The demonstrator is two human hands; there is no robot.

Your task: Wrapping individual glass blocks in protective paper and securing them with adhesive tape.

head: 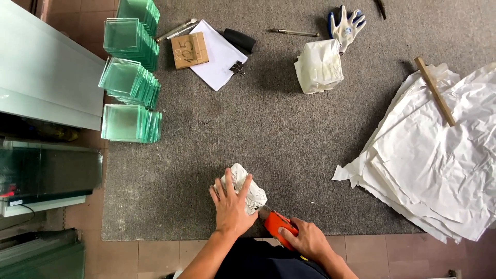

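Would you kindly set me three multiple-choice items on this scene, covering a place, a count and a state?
1. Where do the glass stacks stand?
A. mat's left edge
B. on the paper pile
C. beside the glove

2. How many wrapped bundles are there?
A. one
B. two
C. four

3. What is the left hand doing?
A. hanging free
B. pressing flat on a bundle
C. lifting the stick

Answers: 1 A, they line the mat's left side. 2 B, near bundle and far bundle. 3 B, its fingers are spread on the near bundle.

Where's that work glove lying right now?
The white-and-blue glove lies at the head view's top right on the grey mat, just above the paper-wrapped bundle.
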